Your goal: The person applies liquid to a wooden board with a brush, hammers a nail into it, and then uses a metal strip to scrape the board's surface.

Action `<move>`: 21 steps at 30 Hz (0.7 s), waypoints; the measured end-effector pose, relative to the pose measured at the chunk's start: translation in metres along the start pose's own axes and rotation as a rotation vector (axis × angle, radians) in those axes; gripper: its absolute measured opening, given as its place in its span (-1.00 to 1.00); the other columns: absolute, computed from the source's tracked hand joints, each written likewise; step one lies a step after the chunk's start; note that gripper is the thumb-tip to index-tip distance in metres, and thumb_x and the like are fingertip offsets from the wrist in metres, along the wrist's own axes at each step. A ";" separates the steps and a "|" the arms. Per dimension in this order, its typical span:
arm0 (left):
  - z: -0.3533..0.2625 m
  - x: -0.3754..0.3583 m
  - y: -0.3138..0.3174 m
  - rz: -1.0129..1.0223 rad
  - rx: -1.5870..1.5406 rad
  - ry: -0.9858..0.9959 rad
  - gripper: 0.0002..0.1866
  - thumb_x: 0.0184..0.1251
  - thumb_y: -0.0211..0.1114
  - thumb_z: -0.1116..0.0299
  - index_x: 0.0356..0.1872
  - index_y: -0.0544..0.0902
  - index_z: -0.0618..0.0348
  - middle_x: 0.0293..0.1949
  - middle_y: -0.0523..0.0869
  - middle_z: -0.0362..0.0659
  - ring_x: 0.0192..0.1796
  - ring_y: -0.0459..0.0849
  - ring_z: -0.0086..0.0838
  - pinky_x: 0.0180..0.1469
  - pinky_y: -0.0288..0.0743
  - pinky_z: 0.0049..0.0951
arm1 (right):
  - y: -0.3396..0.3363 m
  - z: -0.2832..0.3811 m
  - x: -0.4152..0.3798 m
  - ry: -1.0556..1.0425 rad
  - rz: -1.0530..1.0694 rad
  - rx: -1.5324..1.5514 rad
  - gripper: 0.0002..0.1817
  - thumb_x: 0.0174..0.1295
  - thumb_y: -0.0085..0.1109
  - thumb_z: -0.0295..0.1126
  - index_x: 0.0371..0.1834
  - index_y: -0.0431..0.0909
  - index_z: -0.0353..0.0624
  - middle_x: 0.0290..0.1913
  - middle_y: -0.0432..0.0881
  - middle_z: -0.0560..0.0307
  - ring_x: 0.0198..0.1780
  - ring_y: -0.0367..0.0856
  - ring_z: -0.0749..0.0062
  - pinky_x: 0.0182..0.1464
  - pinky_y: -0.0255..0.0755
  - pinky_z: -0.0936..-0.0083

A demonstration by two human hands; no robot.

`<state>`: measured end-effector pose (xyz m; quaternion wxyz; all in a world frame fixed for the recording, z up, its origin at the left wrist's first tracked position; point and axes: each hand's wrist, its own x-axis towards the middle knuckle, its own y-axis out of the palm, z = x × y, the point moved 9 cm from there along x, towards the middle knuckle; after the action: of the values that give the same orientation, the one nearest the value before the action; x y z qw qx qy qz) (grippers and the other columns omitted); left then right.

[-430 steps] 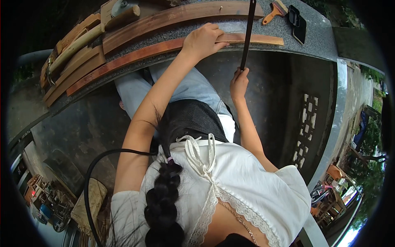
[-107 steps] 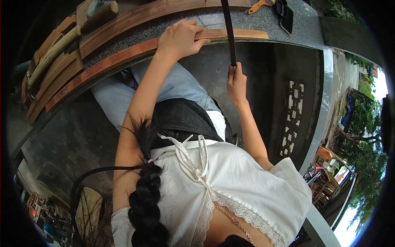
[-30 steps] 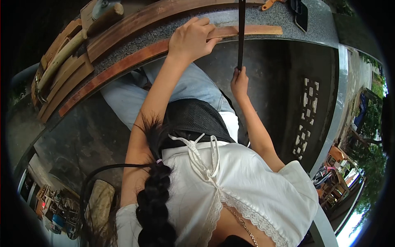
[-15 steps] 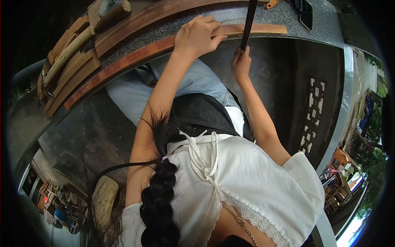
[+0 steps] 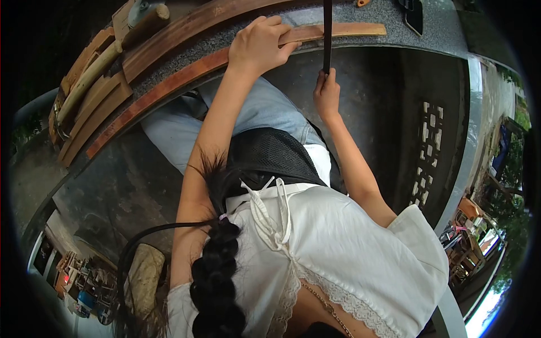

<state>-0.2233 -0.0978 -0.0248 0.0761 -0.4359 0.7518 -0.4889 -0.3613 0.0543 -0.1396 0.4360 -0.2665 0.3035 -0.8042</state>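
Note:
Along the front edge of a speckled grey worktop (image 5: 394,42) lies a long reddish wooden strip (image 5: 169,90). My left hand (image 5: 258,48) is closed around the strip near its middle, thumb on the near side and fingers over the far side. Below the edge, my right hand (image 5: 327,97) grips the lower end of a long dark flat bar (image 5: 327,53). That bar points away from me and crosses over the strip, right of my left hand. Its far end runs out of the view.
A wider brown board (image 5: 191,31) lies behind the strip. At left are stacked wood pieces (image 5: 96,121) and a round wooden handle (image 5: 90,84). A phone (image 5: 414,17) and a small orange object (image 5: 363,3) sit at the back right. My legs (image 5: 259,107) are under the worktop.
The dark bar has swung from a rightward slant to nearly straight and shifted left across the strip. My right hand has drawn slightly nearer to me; my left hand keeps its hold.

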 end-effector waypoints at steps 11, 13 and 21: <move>0.004 0.009 -0.004 -0.016 0.031 -0.013 -0.67 0.05 0.46 0.07 -0.26 0.76 0.05 -0.36 0.65 -0.26 -0.20 0.69 -0.34 -0.15 0.63 -0.30 | -0.008 -0.078 -0.077 0.314 0.100 -0.004 -0.87 0.46 -0.09 -0.41 -0.17 0.25 -0.25 -0.55 0.54 -0.26 -0.49 0.56 -0.29 -0.51 0.27 -0.01; 0.006 0.008 -0.004 -0.023 0.032 -0.028 -0.69 0.03 0.46 0.08 -0.28 0.77 0.03 -0.34 0.66 -0.28 -0.16 0.69 -0.36 -0.11 0.65 -0.32 | -0.011 -0.076 -0.078 0.307 0.140 -0.018 -0.88 0.45 -0.08 -0.43 -0.17 0.26 -0.25 -0.54 0.55 -0.26 -0.48 0.56 -0.28 -0.50 0.29 0.00; 0.002 0.005 -0.005 -0.074 0.030 0.023 -0.66 0.03 0.46 0.06 -0.25 0.76 0.04 -0.39 0.64 -0.26 -0.25 0.68 -0.33 -0.20 0.62 -0.30 | -0.020 -0.041 -0.056 0.157 0.137 -0.068 -0.91 0.40 -0.01 -0.48 -0.20 0.30 -0.24 -0.52 0.55 -0.23 -0.43 0.59 -0.24 -0.44 0.37 0.06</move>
<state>-0.2226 -0.1029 -0.0205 0.0562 -0.4565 0.7285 -0.5076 -0.3734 0.1219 -0.1621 0.4554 -0.1961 0.3812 -0.7803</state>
